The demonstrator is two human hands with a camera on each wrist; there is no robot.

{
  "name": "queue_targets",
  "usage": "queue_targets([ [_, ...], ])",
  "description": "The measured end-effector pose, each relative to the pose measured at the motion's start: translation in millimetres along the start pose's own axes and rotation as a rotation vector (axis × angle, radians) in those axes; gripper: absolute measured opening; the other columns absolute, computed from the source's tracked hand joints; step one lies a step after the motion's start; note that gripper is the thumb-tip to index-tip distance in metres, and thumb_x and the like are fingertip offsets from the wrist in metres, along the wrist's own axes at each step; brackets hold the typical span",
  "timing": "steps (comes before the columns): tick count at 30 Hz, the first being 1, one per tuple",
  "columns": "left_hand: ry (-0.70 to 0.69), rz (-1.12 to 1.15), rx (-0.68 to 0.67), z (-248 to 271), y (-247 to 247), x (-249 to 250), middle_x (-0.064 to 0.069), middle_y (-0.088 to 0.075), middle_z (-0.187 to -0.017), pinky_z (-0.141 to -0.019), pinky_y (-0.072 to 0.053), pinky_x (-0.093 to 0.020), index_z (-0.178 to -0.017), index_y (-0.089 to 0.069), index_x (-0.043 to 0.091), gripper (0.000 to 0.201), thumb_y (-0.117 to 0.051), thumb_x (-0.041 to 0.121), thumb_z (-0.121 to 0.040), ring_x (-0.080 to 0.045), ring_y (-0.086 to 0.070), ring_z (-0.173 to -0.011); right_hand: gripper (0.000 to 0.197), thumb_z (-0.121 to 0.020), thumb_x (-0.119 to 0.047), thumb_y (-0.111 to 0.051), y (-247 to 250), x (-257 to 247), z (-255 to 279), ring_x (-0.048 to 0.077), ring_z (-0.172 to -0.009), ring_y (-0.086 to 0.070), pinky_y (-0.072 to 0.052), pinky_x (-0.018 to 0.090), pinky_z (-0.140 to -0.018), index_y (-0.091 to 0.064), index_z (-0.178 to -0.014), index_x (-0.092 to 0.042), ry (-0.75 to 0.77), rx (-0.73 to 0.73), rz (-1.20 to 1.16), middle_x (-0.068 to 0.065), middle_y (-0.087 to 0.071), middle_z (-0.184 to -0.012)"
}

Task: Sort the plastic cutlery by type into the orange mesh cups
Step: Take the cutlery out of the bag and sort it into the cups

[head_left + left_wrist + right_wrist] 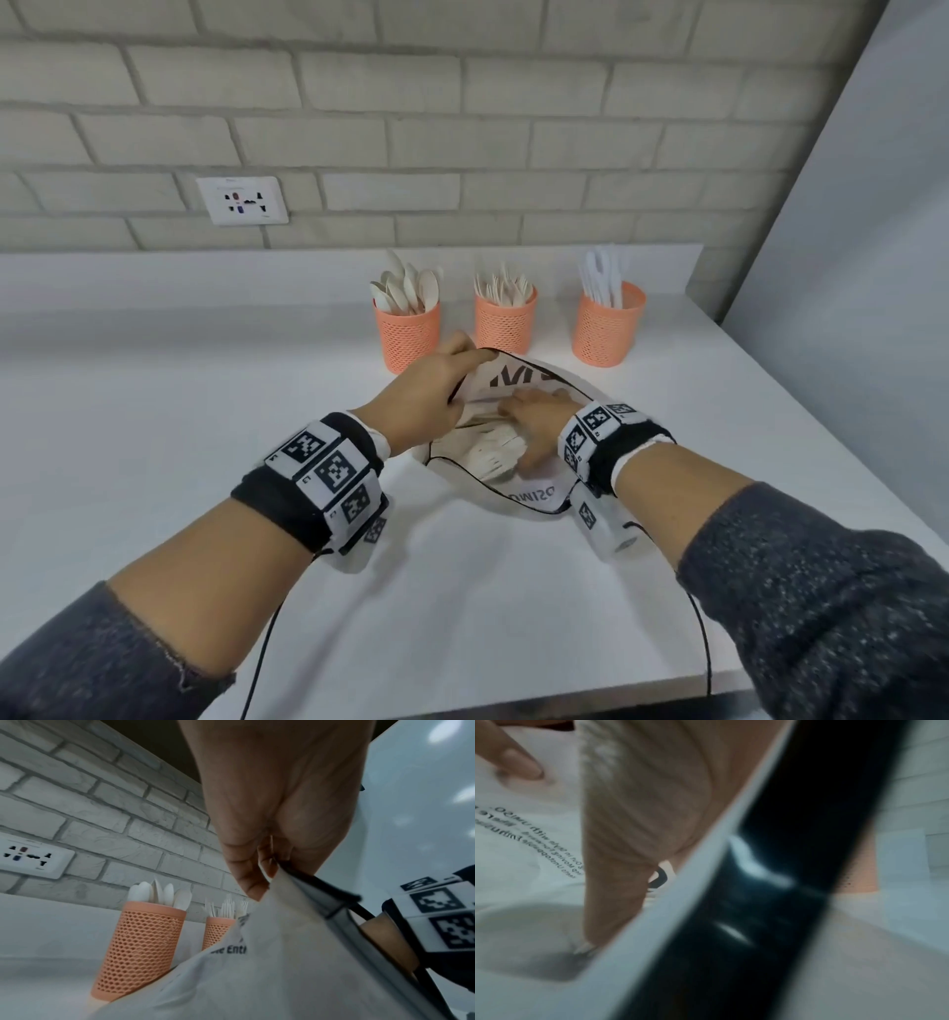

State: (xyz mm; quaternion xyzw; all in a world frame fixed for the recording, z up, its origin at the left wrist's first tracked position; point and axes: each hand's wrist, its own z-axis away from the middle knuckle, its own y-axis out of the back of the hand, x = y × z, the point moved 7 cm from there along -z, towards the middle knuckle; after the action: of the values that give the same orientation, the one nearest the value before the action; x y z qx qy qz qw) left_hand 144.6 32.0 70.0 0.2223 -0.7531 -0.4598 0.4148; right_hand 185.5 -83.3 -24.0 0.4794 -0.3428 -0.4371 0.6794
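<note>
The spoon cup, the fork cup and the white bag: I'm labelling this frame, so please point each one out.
spoon cup [408,336], head view, on its mesh wall.
fork cup [505,326], head view, on its mesh wall.
white bag [270,973], left wrist view, on its outer side.

White bag [257,973] with black print, a partial "Entr" readable low centre of the left wrist view, mirrored lines on its inside [526,841] at left of the right wrist view, only "in style with" legible, head view lettering on the bag [534,494] partial and unreadable, square coded markers on both wristbands [328,470]
</note>
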Motion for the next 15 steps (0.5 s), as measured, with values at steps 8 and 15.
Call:
queue_targets([
  [8, 0.033, 0.037, -0.015, -3.0, -0.8, -7.4, -0.009, -0.046, -0.117, -0.072, -0.031, -0.012, -0.138, -0.042, 0.008, 0.061, -0.052, -0.009, -0.080, -0.016, -0.045, -0.088, 0.089, -0.062, -0.024, -0.077, -2.2, -11.9, -1.6, 0.029, -0.129, -0.039, -0.043, 0.047, -0.101, -0.030, -0.138, -0.020, 0.079, -0.061, -0.084, 0.003, -0.032, -0.141],
  [15, 0.040, -0.001, -0.051, 0.1, -1.0, -17.5, -0.007, -0.044, -0.115, -0.068, -0.029, -0.012, -0.139, -0.042, 0.012, 0.063, -0.048, -0.012, -0.080, -0.014, -0.040, -0.081, 0.062, -0.066, -0.023, -0.074, -8.8, -16.4, -0.1, 0.027, -0.119, -0.047, -0.046, 0.043, -0.097, -0.048, -0.122, -0.019, 0.124, -0.122, -0.022, 0.005, -0.048, -0.125],
])
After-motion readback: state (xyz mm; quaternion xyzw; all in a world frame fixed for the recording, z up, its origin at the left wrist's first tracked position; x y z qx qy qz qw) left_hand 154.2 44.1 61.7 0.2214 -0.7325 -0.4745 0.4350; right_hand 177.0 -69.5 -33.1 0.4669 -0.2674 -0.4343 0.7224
